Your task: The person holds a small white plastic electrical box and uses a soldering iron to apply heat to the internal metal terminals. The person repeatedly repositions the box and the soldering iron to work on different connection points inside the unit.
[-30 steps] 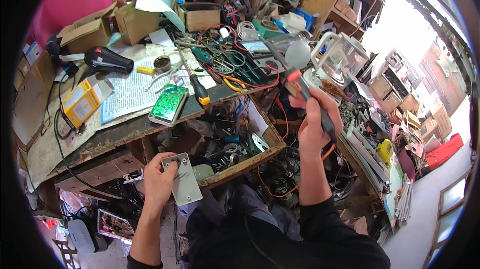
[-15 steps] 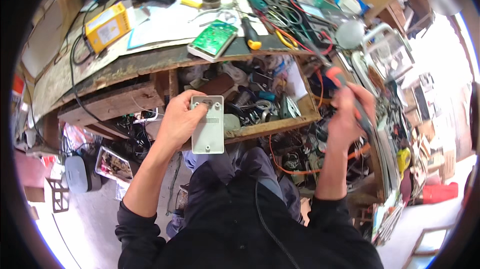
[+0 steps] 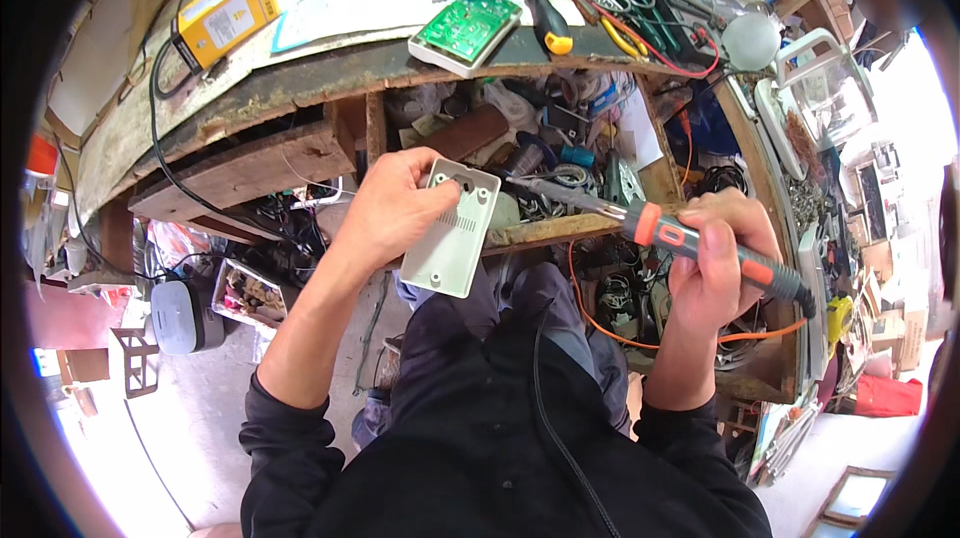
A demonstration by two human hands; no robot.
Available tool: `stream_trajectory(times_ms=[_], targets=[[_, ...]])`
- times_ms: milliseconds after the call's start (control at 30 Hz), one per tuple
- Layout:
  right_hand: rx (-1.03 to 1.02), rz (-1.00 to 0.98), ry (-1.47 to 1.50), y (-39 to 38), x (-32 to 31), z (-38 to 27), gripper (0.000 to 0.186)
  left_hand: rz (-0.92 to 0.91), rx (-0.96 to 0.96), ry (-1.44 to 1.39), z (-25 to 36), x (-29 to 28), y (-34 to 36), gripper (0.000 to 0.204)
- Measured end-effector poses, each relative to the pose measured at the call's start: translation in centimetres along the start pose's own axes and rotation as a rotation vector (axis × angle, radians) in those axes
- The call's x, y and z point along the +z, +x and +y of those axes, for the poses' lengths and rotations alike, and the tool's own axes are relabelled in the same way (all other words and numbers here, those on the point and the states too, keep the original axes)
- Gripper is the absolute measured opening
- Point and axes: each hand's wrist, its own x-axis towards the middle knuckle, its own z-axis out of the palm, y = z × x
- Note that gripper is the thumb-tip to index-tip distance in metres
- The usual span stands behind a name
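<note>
My left hand (image 3: 392, 206) grips a pale grey plastic casing half (image 3: 447, 250) by its upper left edge, thumb pressed inside near the top. Vent slots and screw posts show on its inner face. In my right hand (image 3: 728, 250) is a soldering iron (image 3: 655, 228) with a grey and orange handle, an orange cord trailing from its end. Its metal tip points left and reaches close to the casing's upper right edge; whether they touch I cannot tell. On the bench edge beyond lies a green circuit board (image 3: 462, 30) set in a matching pale casing half.
An open drawer (image 3: 560, 230) full of parts lies just beyond my hands. On the bench (image 3: 250, 103) are a yellow box (image 3: 228, 18), a black and yellow screwdriver (image 3: 546, 20) and several tools and wires. A small bin (image 3: 250, 295) stands low at the left.
My right hand has turned the soldering iron and brought its tip leftward to the casing. The casing is now tilted and slightly higher in my left hand. The whole view has shifted.
</note>
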Motion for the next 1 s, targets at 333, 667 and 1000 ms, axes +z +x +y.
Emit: stream_trajectory(times_ms=[333,667,1000], targets=[[0.103,-0.19,-0.06,0.9,2.4,-0.2,0.015,-0.04,0.029,0.259,1.3,-1.0,-1.3,0.023],[0.038,-0.286,-0.041,1.1,5.1,-0.7,0.015,0.179,0.05,0.361,1.7,-2.3,-5.6,0.03],[0.027,-0.388,0.049,-0.1,7.4,-0.3,0.015,0.222,-0.094,0.189,0.4,-3.6,-9.0,0.03]])
